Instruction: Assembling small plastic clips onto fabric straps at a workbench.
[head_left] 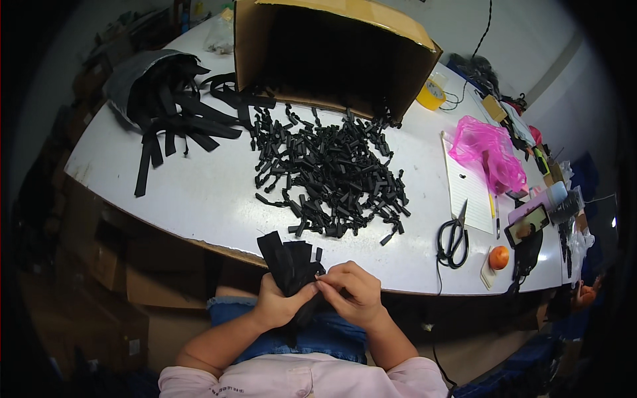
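My left hand (281, 304) is closed around a bundle of black fabric strips (285, 265) just over my lap, at the table's near edge. Close against it, my right hand (353, 292) pinches at the right side of the bundle. A small dark piece with a shiny spot shows at those fingertips, too small to name. Ahead of my hands lies a heap of small black pieces (332, 166), resembling zipper pulls, spread over the white table (199, 205).
An open cardboard box (411, 66) lies behind the heap. More black strips spill from a grey bag (126, 83) at far left. To the right are black-handled scissors (453, 242), a lined notepad (471, 192), a pink plastic bag (488, 156), an orange fruit (498, 257), a phone (527, 225) and yellow tape (431, 95).
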Available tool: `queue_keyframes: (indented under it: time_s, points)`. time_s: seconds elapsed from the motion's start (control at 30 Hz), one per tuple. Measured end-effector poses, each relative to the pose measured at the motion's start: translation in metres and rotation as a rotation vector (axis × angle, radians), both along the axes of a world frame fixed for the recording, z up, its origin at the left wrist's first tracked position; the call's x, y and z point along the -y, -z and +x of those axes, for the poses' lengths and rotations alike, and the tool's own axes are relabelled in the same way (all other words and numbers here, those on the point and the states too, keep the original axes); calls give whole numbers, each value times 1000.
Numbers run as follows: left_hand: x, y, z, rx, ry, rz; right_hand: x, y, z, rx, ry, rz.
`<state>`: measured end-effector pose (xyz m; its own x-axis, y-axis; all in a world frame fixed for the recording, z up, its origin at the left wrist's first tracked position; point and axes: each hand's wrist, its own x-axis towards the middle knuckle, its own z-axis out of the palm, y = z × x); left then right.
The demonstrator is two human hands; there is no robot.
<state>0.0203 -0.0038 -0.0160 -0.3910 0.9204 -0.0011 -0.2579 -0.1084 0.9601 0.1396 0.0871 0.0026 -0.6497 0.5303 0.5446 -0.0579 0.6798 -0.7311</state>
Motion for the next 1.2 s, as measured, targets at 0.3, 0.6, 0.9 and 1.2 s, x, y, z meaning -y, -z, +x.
queue_keyframes:
  time_s: [0.3, 0.6, 0.9, 1.2]
  points:
    - [4, -6, 4, 78, -76, 18, 25, 19, -3, -164, 121, -437]
    - [8, -17, -3, 121, 71, -64, 16, 16, 5, -215, -255, -1177]
    - [8, -8, -1, 38, 68, 7, 29, 10, -1, -206, -47, -1015]
    - [11, -16, -1, -24, 37, -18, 27, 18, 3, -127, -139, -713]
